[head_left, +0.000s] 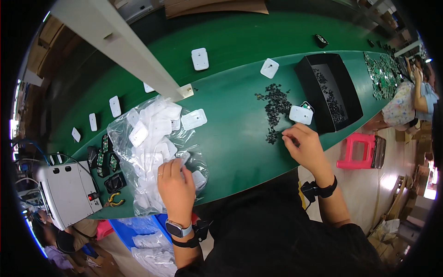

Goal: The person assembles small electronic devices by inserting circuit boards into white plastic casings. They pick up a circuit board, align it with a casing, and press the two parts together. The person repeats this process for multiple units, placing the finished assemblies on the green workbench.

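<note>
My left hand (176, 187) is at the near side of a heap of white plastic covers (161, 127) in a clear plastic bag (122, 134). Its fingers are curled over a white plastic cover (185, 157), mostly hidden by the hand. My right hand (305, 144) has thumb and forefinger drawn together beside a scattered pile of small black parts (277, 108); anything between the fingertips is too small to make out. Just beyond that hand lies a white cover with a green circuit board (301, 114). Another white cover (194, 119) rests beside the bag.
A black open box (330, 92) holding more small black parts stands at right, with circuit boards (383, 76) farther off. White covers (200, 59) lie along the far green strip. A metal post (124, 46), pliers (114, 200) and a grey machine (69, 191) are at left.
</note>
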Available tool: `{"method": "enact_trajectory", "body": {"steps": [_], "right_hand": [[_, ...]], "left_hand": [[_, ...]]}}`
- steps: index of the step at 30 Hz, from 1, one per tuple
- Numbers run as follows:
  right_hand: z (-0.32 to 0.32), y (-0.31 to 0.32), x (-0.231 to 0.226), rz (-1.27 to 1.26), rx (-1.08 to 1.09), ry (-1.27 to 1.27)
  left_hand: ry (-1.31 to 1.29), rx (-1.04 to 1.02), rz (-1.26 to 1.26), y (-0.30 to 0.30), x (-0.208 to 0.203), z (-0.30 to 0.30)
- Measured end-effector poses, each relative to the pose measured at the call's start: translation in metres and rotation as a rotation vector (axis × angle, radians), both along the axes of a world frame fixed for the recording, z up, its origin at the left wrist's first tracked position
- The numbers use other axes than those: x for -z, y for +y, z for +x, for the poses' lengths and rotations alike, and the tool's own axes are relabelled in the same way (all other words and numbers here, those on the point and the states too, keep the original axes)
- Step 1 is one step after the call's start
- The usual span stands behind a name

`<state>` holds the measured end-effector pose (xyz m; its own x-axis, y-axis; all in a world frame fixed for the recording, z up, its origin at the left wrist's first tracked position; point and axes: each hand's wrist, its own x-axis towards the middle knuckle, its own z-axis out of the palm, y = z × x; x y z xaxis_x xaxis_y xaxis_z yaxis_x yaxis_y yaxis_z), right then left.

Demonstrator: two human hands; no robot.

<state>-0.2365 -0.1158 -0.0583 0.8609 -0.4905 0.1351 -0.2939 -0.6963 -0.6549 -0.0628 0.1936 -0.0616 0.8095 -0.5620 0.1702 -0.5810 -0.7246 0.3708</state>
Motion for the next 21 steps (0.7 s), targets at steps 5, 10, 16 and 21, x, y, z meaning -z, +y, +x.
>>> {"method": "enact_trajectory", "body": {"steps": [5, 10, 16, 21], "right_hand": [[0.007, -0.005, 0.006, -0.157, -0.151, -0.038], [0.012, -0.009, 0.010, -0.204, -0.218, -0.010], [0.012, -0.012, 0.007, -0.210, -0.278, 0.019], [0.014, -0.018, 0.004, -0.183, -0.336, 0.069]], "left_hand": [[0.011, -0.051, -0.210, -0.008, -0.014, -0.004], [0.141, 0.047, -0.601, -0.023, -0.028, -0.027], [0.830, -0.021, -0.935, -0.029, -0.019, -0.056], [0.975, 0.117, -0.936, -0.036, -0.035, -0.058]]}}
